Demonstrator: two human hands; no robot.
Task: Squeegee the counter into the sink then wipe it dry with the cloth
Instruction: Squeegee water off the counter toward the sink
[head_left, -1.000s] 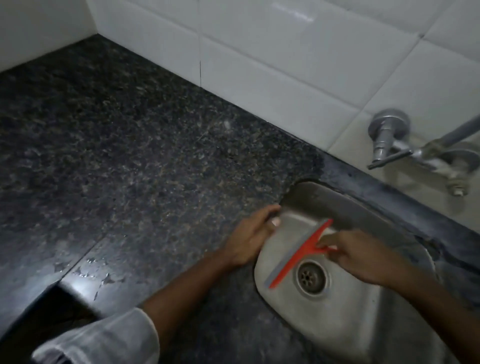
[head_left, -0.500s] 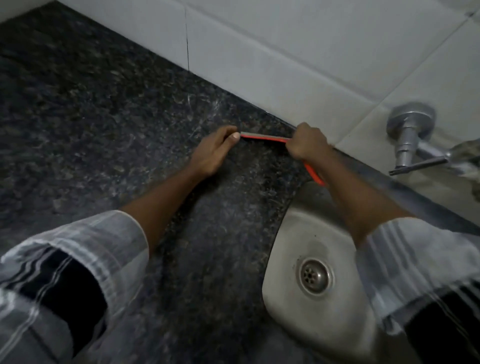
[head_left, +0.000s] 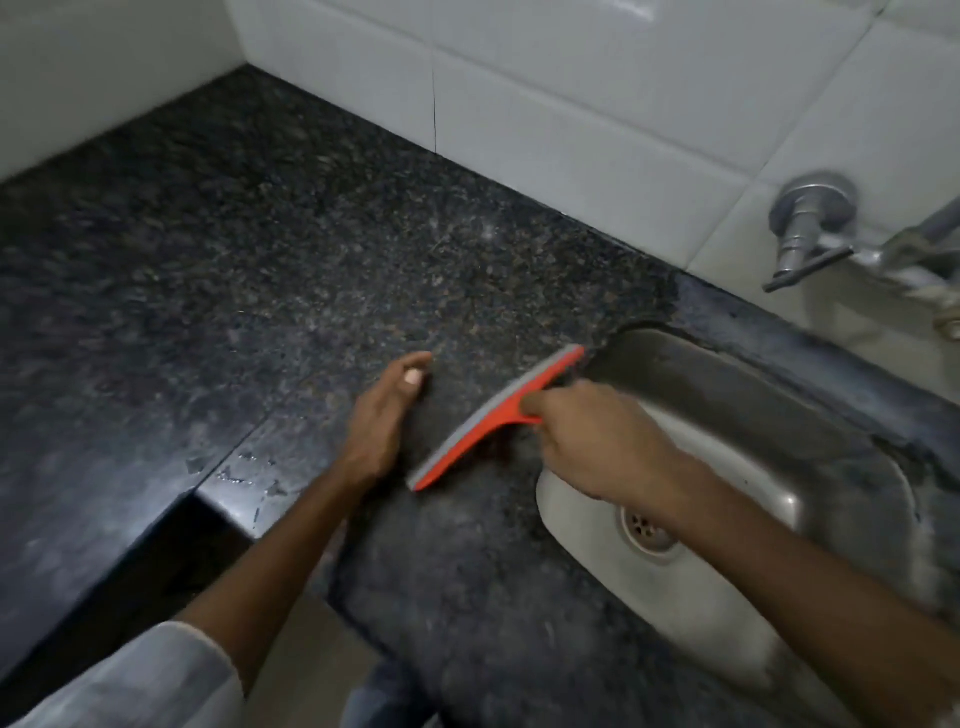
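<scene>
The right hand (head_left: 597, 441) is closed around the handle of an orange squeegee (head_left: 493, 418), fingers wrapped so the handle itself is mostly hidden. The squeegee's long blade, orange with a grey rubber strip along its upper edge, runs diagonally across the dark speckled counter (head_left: 260, 270), its far end reaching the corner of the sink cut-out and its near end pointing back toward the counter's front edge. Whether the rubber edge actually touches the stone cannot be told. The left hand (head_left: 387, 415) lies just beside the blade on its left, empty, fingers extended and held loosely together, palm down on or just over the counter. The steel sink (head_left: 810, 447) sits to the right, sunk into the counter, with its round drain (head_left: 647, 530) partly covered by the right forearm. A few water droplets (head_left: 244, 470) glisten near the counter's front edge, left of the left wrist. A metal tap (head_left: 810, 228) projects from the white tiled wall (head_left: 571, 104) above the sink. The picture is blurred by motion.
</scene>
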